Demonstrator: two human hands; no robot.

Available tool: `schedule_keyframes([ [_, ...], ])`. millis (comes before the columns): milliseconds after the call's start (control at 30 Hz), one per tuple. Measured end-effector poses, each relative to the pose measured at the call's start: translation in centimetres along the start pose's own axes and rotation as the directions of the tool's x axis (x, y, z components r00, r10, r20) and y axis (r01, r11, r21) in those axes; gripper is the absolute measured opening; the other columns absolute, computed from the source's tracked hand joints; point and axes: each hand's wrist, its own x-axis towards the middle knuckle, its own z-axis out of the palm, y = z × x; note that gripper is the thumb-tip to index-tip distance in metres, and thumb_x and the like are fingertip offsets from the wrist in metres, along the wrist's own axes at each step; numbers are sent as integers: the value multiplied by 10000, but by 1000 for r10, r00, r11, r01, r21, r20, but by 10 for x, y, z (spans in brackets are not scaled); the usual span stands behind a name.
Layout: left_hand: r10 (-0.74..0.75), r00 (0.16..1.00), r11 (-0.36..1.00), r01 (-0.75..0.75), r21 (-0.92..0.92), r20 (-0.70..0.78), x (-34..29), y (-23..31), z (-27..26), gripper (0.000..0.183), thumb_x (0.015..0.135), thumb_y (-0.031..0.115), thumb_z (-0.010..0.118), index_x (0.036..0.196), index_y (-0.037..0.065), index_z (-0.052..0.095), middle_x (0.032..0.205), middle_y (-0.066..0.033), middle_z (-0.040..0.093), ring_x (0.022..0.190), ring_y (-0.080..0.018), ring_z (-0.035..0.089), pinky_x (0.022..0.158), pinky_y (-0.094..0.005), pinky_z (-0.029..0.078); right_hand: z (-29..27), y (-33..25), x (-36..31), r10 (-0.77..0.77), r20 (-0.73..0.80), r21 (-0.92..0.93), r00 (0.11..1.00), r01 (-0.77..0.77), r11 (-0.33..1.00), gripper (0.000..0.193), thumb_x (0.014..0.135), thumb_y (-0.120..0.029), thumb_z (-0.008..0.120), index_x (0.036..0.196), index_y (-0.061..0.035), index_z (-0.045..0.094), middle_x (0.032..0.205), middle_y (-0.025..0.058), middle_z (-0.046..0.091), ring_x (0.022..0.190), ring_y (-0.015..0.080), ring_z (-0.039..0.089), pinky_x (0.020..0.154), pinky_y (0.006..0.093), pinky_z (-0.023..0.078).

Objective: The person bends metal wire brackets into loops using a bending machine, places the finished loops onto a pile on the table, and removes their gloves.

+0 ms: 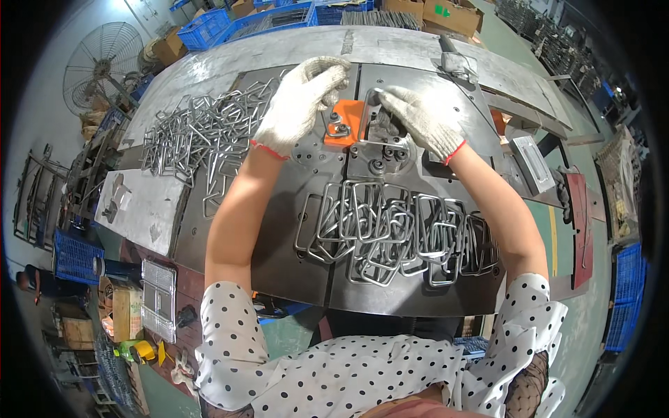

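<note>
Both my hands wear white knit gloves with red cuffs. My left hand hovers left of an orange block, its fingers curled inward; what they hold, if anything, is hidden. My right hand pinches the far end of a bent metal wire frame, which lies over a round bending fixture with bolts and pins. Close to my left hand, a small metal clamp piece sits on the orange block. One heap of bent wire pieces lies left of my left hand; rectangular wire frames are piled nearer to me.
The steel table carries both heaps. A grey handled tool lies at the far right. Blue crates and cardboard boxes stand beyond the far edge. At left are a large fan and a white plate.
</note>
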Motion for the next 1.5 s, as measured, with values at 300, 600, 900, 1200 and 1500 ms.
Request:
schedule_keyframes([
  [300, -6, 1000, 1000, 7, -17, 9, 2, 0, 6, 282, 1029, 212, 660, 1228, 12, 672, 969, -21, 669, 713, -22, 518, 603, -168, 373, -9, -13, -9, -32, -31, -392, 999, 18, 920, 430, 1065, -339, 570, 1300, 14, 640, 1103, 157, 733, 964, 224, 669, 910, 359, 518],
  [600, 2, 1000, 1000, -1, -27, 19, 2, -5, 3, 294, 1028, 213, 665, 1227, -4, 668, 972, -28, 670, 709, -30, 513, 594, -173, 370, 8, -15, -24, -336, -55, -690, 940, 208, 694, 371, 1048, -350, 551, 1062, 2, 666, 1037, 239, 687, 1005, 455, 639, 871, 520, 503],
  [900, -1, 1000, 999, 1, -45, 20, 2, -7, 4, 295, 1030, 214, 661, 1233, 0, 666, 986, -32, 675, 697, -28, 521, 588, -173, 378, -35, -4, -1, -314, 101, -828, 944, 255, 500, 342, 1028, -285, 574, 1283, -72, 655, 1096, 194, 661, 1045, 427, 639, 910, 487, 527],
  [1200, -56, 987, 998, 60, -23, 152, 12, -14, 35, 268, 1055, 221, 617, 1257, 51, 664, 992, -11, 669, 701, -12, 535, 613, -150, 413, -51, 51, -4, -202, 304, -744, 931, 364, 561, 453, 1003, -182, 583, 1445, -279, 605, 1514, 122, 531, 1318, 383, 525, 1127, 465, 440],
  [1500, -102, 960, 989, 126, -78, 262, 1, -48, 59, 212, 1056, 119, 579, 1221, 17, 667, 928, 21, 630, 793, -18, 518, 633, -169, 409, -58, 65, 1, -219, 327, -684, 919, 391, 616, 461, 1022, -210, 576, 1476, -291, 568, 1543, 130, 496, 1368, 383, 485, 1147, 478, 427],
])
